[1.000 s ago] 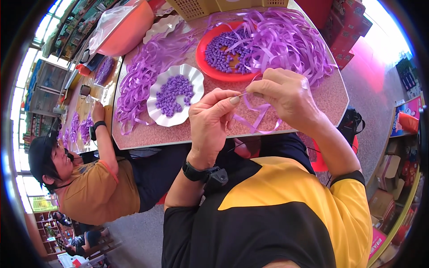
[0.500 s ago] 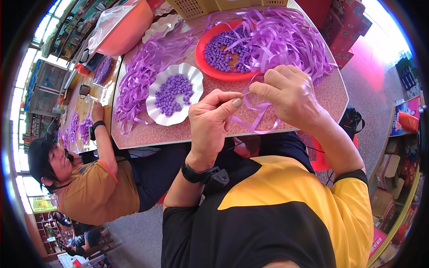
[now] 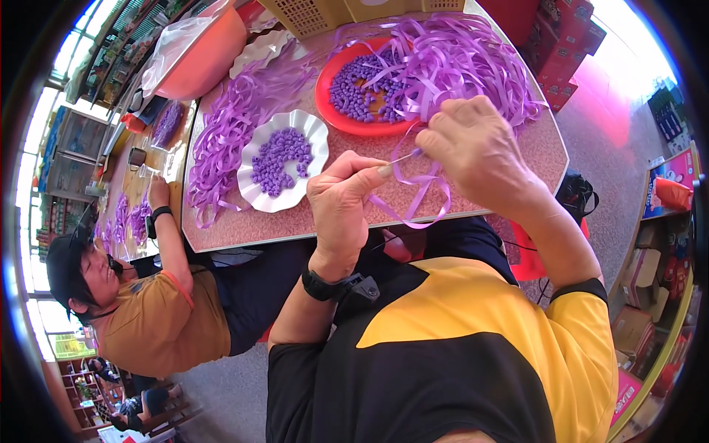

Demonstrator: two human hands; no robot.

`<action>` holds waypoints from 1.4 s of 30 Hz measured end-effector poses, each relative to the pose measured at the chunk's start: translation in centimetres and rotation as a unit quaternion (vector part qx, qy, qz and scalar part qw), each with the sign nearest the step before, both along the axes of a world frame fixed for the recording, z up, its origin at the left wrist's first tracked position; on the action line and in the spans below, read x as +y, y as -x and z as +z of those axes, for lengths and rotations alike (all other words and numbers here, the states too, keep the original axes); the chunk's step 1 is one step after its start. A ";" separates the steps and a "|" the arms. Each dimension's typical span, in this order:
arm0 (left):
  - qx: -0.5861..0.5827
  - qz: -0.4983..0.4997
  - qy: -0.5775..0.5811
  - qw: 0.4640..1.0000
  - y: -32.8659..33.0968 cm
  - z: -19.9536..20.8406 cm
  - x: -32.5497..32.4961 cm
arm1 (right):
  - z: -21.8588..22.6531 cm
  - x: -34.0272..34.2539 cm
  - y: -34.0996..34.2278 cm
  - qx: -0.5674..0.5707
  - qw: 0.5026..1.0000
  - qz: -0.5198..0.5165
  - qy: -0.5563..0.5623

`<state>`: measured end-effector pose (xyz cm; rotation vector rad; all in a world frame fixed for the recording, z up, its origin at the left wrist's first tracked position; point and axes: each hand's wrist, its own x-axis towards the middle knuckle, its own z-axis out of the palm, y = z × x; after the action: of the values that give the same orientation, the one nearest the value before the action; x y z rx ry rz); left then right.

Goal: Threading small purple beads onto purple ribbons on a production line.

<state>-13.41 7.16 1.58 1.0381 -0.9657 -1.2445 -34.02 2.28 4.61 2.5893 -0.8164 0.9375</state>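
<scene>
My left hand (image 3: 341, 203) is closed, thumb and forefinger pinching one end of a thin needle-like tool (image 3: 401, 158). The other end of the tool reaches the fingertips of my right hand (image 3: 476, 148), which are closed on a small purple piece; whether it is a bead or ribbon I cannot tell. A loop of purple ribbon (image 3: 423, 198) hangs between my hands over the table's front edge. Left of them stands a white wavy-rimmed plate (image 3: 317, 140) holding purple beads (image 3: 281, 155). Beyond my right hand, a red plate (image 3: 362, 128) holds more beads, partly covered by ribbons.
Heaps of purple ribbon (image 3: 233, 133) lie at the table's left and right (image 3: 473, 59). A yellow basket (image 3: 303, 15) and a pink basin (image 3: 207, 63) stand at the back. At left a co-worker (image 3: 151, 317) sits at another table. A red stool (image 3: 526, 255) is below my right arm.
My hands have moved slightly apart, and more of the needle-like tool shows between them. The ribbon loop has swung into a rounder shape. The co-worker's head has turned downward.
</scene>
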 end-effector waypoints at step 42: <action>-0.142 -0.055 0.006 0.988 -3.1 1.7 -4.1 | 2.4 -2.6 12.8 -0.252 0.893 0.009 -0.373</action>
<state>-10.34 3.07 3.31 1.1862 -1.2622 -1.1986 -46.84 -0.33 6.99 2.9888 -1.5486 1.5950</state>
